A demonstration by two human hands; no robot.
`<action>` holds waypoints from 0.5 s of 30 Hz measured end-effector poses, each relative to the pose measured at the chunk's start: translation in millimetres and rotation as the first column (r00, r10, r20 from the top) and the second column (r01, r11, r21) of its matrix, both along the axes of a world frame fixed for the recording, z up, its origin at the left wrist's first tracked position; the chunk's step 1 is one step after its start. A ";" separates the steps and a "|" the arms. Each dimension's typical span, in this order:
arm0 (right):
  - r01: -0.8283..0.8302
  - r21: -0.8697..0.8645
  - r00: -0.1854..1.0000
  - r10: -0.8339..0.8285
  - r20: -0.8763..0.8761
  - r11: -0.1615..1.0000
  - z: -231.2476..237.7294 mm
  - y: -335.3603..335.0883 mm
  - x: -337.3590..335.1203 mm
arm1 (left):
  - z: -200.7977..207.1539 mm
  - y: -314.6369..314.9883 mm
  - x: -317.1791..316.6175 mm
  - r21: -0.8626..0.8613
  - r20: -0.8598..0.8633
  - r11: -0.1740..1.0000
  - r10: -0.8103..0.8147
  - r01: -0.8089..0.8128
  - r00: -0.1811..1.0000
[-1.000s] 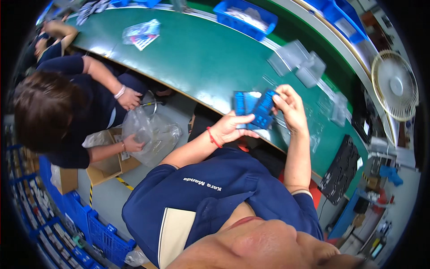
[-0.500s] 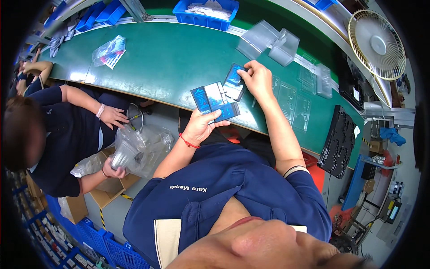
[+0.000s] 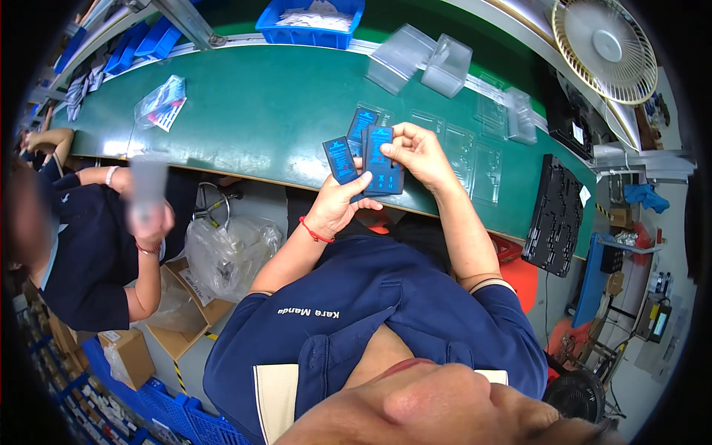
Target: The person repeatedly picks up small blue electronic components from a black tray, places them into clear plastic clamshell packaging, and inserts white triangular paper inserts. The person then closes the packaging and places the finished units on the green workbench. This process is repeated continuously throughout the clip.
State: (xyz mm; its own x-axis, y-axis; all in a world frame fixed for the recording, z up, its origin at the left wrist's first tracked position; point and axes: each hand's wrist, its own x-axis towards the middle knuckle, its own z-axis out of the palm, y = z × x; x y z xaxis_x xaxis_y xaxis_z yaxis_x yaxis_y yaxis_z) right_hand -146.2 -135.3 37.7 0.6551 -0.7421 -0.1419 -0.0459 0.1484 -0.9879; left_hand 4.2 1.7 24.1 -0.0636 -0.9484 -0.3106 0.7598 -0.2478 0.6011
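Note:
Several flat black packs with blue print, like phone batteries, are fanned out between my hands above the near edge of the green table (image 3: 245,96). My left hand (image 3: 335,204) is closed on the lower ends of the fan, thumb on top. One pack (image 3: 341,157) leans out to the left, another (image 3: 363,121) sticks up behind. On the right, my right hand (image 3: 423,156) pinches the front pack (image 3: 385,174) between thumb and fingers near its upper end. Their lower edges overlap, so the exact stacking is hidden.
Clear moulded trays (image 3: 454,152) lie right of my hands. A black slotted tray (image 3: 552,215) sits at the right edge. Farther back stand clear plastic boxes (image 3: 447,68), a blue bin (image 3: 271,33) and a fan (image 3: 607,46). A co-worker's blurred hand (image 3: 148,222) moves at left.
My right hand has brought its pack toward me, over the others in my left hand. Pale faces showing before are now covered or turned away. The co-worker's hands have left the clear bag.

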 end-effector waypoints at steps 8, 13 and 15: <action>0.139 0.100 0.989 -0.143 0.031 0.985 2.9 -17.8 -32.1 | -4.0 -8.6 -13.1 0.047 0.007 0.994 0.093 -0.094 0.996; 0.089 0.097 0.996 -0.092 0.022 0.991 12.9 -11.2 -29.8 | -7.1 -11.8 -18.4 0.045 0.074 0.995 0.084 -0.087 0.994; 0.205 -0.002 0.978 -0.204 0.041 0.979 12.7 -21.7 -41.9 | -4.6 -11.1 -20.4 0.041 0.088 0.991 0.120 -0.124 0.989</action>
